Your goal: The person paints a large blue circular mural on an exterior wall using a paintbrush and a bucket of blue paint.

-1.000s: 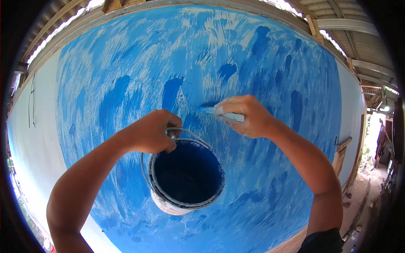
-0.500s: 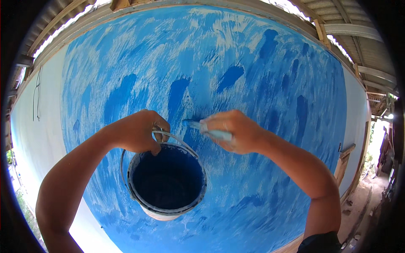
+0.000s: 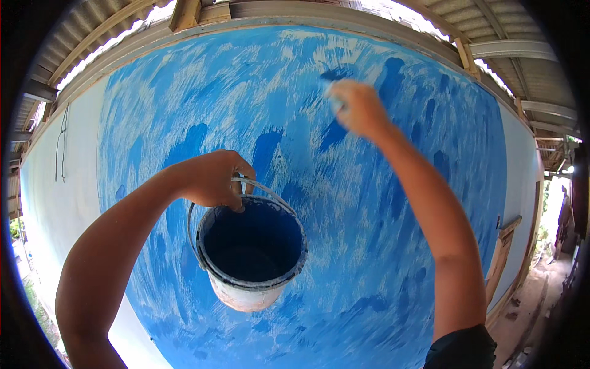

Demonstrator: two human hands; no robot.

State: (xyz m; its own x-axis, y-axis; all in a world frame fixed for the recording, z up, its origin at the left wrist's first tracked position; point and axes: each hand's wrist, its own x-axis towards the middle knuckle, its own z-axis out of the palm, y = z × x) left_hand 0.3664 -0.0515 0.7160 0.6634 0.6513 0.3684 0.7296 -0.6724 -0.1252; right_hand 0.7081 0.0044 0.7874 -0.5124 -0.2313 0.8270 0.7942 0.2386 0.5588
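With my left hand (image 3: pixel 222 178) I grip the far rim and wire handle of a paint bucket (image 3: pixel 249 294), thumb inside the edge. The bucket is white outside and smeared, with dark blue paint within, its mouth tilted toward me. My right hand (image 3: pixel 359 107), blurred, is closed around a paintbrush (image 3: pixel 335 92) high on the wall. The brush's bristles are mostly hidden or smeared, close to a dark blue patch of paint. Ahead stands the wall (image 3: pixel 350 246), streaked with light and dark blue strokes over a whitish base.
Unpainted white wall (image 3: pixel 67 184) lies at the left, with a thin dangling cord (image 3: pixel 61 144). Wooden beams (image 3: pixel 186 13) and corrugated roofing (image 3: pixel 516 24) run overhead. A wooden piece (image 3: pixel 503 255) leans at the lower right, beside a dirt path (image 3: pixel 528 307).
My right hand has swung up the wall with the paintbrush, from beside the bucket to near the top. The bucket and my left hand sit slightly further right, and the view has tilted up a little.
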